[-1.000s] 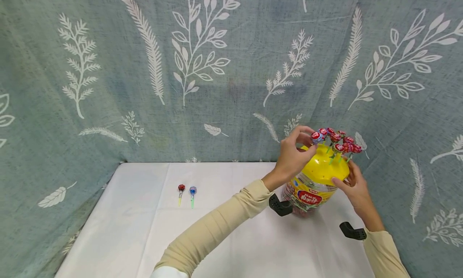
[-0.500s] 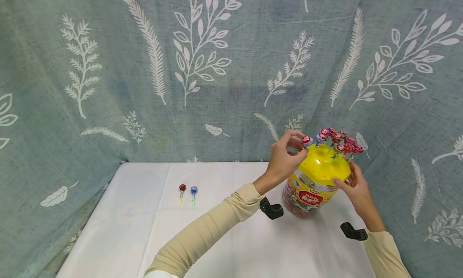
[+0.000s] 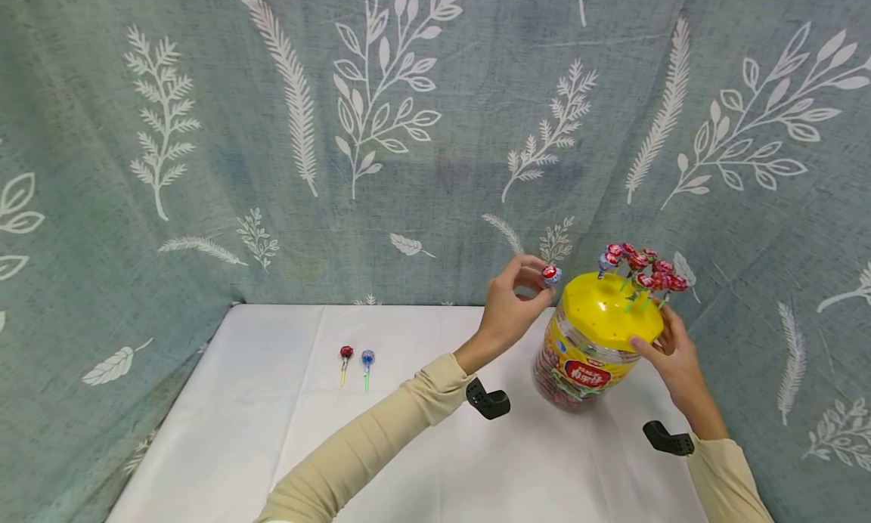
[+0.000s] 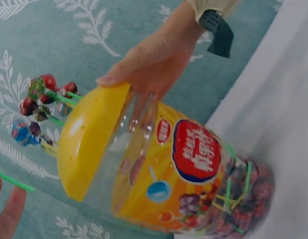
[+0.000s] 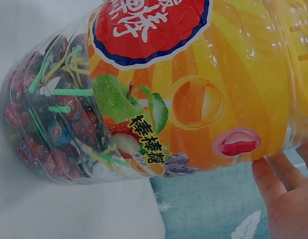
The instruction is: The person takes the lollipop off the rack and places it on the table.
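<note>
My left hand (image 3: 510, 300) pinches a lollipop (image 3: 551, 274) with a red and blue wrapper, held apart from the jar on its left side. Its green stick (image 4: 17, 182) shows beside the fingertips in the left wrist view. The clear plastic candy jar (image 3: 578, 366) has a yellow label and a domed yellow lid (image 3: 605, 319). My right hand (image 3: 674, 360) grips the jar at its upper right, thumb on the lid edge and fingers round the side. Several lollipops (image 3: 643, 270) stand upright in the lid, mostly toward its back and right.
A red lollipop (image 3: 346, 351) and a blue lollipop (image 3: 368, 357) lie side by side on the white tablecloth (image 3: 272, 432), left of the jar. More wrapped lollipops (image 5: 49, 119) fill the jar's bottom. A patterned green curtain (image 3: 422, 130) hangs behind and at both sides.
My left hand has drawn away from the lid, moving left and slightly down with the lollipop in its fingers. My right hand stays on the jar.
</note>
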A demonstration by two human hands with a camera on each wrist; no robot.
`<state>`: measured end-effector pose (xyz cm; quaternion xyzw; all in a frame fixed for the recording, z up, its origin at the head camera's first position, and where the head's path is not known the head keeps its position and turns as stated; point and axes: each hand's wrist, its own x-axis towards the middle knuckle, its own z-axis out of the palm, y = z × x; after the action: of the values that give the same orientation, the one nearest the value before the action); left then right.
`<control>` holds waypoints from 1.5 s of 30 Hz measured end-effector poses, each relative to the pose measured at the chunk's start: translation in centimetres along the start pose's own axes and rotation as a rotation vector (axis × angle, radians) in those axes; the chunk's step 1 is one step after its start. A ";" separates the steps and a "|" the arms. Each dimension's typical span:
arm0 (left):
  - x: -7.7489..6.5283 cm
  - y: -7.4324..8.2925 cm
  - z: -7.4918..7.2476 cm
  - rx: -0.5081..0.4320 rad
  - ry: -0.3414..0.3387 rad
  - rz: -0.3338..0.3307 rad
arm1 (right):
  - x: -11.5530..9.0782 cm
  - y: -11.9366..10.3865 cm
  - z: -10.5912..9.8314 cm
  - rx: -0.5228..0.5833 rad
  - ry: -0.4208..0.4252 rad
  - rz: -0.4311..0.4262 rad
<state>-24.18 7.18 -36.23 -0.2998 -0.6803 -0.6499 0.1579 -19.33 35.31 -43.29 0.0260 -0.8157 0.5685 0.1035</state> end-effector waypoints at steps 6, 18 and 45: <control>-0.6 -1.6 -0.9 -0.012 0.011 -0.044 | -0.1 -0.1 0.0 0.020 -0.009 -0.020; -2.3 -0.5 -3.7 0.017 0.017 -0.091 | 0.1 -0.1 0.0 -0.006 -0.010 -0.017; -7.2 -4.8 -9.8 0.153 0.094 -0.267 | -0.1 -0.1 0.1 -0.008 -0.001 -0.003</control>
<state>-23.27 -3.75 -43.35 -0.1631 -0.7536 -0.6246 0.1240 -19.23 35.19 -43.29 0.0268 -0.8180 0.5650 0.1041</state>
